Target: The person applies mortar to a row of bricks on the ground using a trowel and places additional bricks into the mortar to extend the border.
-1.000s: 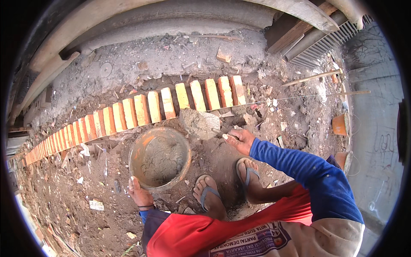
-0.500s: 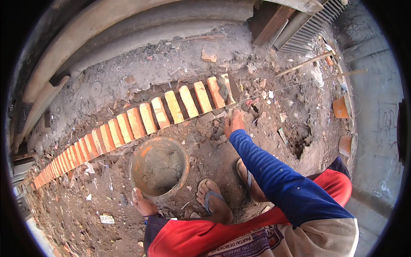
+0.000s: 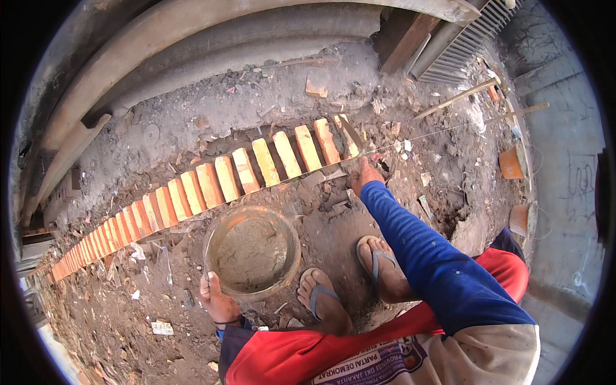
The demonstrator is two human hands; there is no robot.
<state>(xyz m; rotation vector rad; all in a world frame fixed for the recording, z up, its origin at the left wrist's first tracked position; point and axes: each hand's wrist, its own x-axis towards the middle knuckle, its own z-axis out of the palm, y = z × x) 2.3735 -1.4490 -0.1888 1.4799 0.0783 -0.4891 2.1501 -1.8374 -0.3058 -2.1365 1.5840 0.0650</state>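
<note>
My right hand [image 3: 366, 174], at the end of a blue sleeve, is closed on a trowel [image 3: 353, 138], whose dark blade lies at the rightmost brick [image 3: 341, 128] of a long row of upright orange-yellow bricks [image 3: 226, 178]. A thin string [image 3: 410, 139] runs along the near side of the row. My left hand [image 3: 215, 298] grips the rim of a round bucket [image 3: 292, 250] of wet grey mortar [image 3: 250, 253]. My feet in grey flip-flops [image 3: 321, 295] stand just right of the bucket.
Curved concrete pieces [image 3: 212, 25] lie beyond rubble-strewn ground [image 3: 141, 308]. A slatted metal piece [image 3: 468, 45] and wooden sticks [image 3: 452, 97] are at the upper right. Two orange containers [image 3: 511, 162] stand by a grey wall [image 3: 558, 212] on the right.
The trowel, earlier loaded with mortar above the bucket, has moved up and right to the last brick with my right hand. The bucket has shifted slightly right, my left hand still on it.
</note>
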